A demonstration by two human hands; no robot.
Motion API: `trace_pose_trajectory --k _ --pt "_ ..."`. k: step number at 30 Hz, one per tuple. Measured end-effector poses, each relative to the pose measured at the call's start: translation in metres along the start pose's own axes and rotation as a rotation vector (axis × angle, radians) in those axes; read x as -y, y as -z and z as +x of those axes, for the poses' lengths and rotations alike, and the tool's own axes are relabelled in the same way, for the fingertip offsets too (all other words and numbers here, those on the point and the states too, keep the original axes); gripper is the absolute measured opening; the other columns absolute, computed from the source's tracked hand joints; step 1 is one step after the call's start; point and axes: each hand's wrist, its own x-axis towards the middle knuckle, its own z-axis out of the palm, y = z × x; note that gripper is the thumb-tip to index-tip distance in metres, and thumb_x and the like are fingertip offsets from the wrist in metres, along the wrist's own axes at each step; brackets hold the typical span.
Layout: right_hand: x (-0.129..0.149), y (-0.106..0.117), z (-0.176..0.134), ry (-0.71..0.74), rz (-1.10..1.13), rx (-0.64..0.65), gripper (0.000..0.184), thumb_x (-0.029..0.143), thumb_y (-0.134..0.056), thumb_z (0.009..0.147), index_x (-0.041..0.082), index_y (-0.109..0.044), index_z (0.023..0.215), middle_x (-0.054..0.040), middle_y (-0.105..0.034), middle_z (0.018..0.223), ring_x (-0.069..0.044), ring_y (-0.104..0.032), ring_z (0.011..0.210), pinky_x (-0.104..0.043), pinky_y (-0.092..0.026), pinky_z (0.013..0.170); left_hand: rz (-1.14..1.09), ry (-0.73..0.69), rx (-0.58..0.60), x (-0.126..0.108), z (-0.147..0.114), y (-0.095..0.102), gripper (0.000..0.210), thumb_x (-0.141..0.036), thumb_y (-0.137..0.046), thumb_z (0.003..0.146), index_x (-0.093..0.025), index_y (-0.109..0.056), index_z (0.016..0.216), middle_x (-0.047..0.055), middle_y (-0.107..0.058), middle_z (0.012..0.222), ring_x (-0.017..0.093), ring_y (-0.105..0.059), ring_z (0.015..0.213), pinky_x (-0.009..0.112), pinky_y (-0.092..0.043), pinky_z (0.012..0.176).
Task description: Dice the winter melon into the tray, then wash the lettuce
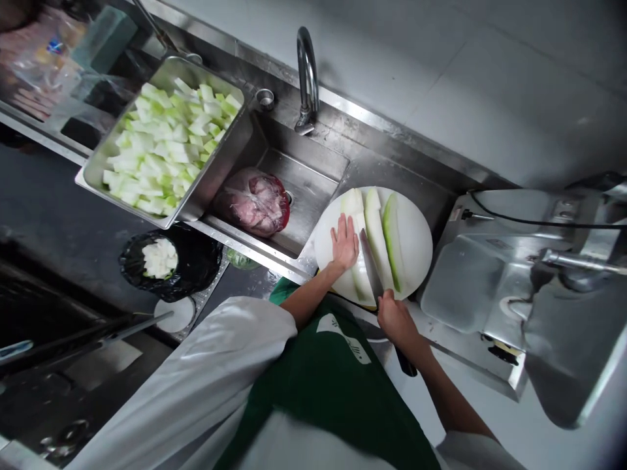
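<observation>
My right hand (pixel 396 318) is closed around the handle of a kitchen knife (pixel 371 264), its blade pointing away from me over a round white cutting board (pixel 418 261). Just left of the blade, my left hand (pixel 345 243) lies flat with fingers outstretched on a pale winter melon strip (pixel 351 201), covering part of it. Cut lines show in the melon below that hand. Right of the knife lie a second melon strip (pixel 376 228) and a third with green rind (pixel 392 238), both lengthwise on the board.
A deep steel pan (pixel 215 186) heaped with melon chunks (pixel 169 147) straddles the sink at left. Bagged meat (pixel 255 201) lies in the sink basin (pixel 313 179) under a faucet (pixel 307 78). A metal slicing machine (pixel 470 281) stands right; a black-lined bin (pixel 196 261) is below left.
</observation>
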Motion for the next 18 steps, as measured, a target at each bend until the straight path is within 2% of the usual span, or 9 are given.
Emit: trace_pose_trajectory --k 10,13,18 --pt "0.006 -0.057 0.036 -0.088 0.129 0.007 0.037 0.025 -0.024 0.111 0.006 -0.049 0.13 -0.02 -0.074 0.103 -0.029 -0.073 0.102 -0.033 -0.047 0.083 0.025 -0.011 0.027 0.003 0.001 0.001 0.063 -0.035 -0.016 0.108 -0.02 -0.011 0.17 0.013 -0.006 0.177 0.025 -0.005 0.165 0.059 -0.013 0.131" --pt "0.004 -0.065 0.04 -0.066 0.148 -0.01 0.041 0.026 -0.024 0.111 0.005 -0.047 0.137 -0.0207 -0.073 0.107 -0.03 -0.072 0.106 -0.035 -0.048 0.087 0.03 -0.025 0.022 0.003 0.001 0.003 0.063 -0.036 -0.016 0.109 -0.017 -0.014 0.169 0.015 -0.005 0.177 0.026 -0.006 0.165 0.06 -0.012 0.131" --pt "0.008 -0.066 0.047 -0.039 0.178 -0.097 0.047 0.017 -0.029 0.107 0.001 -0.041 0.149 -0.024 -0.071 0.12 -0.032 -0.068 0.116 -0.037 -0.047 0.097 0.043 -0.049 0.049 0.001 0.002 0.009 0.063 -0.036 -0.016 0.109 -0.016 -0.014 0.169 0.014 -0.005 0.177 0.024 -0.006 0.165 0.057 -0.013 0.131"
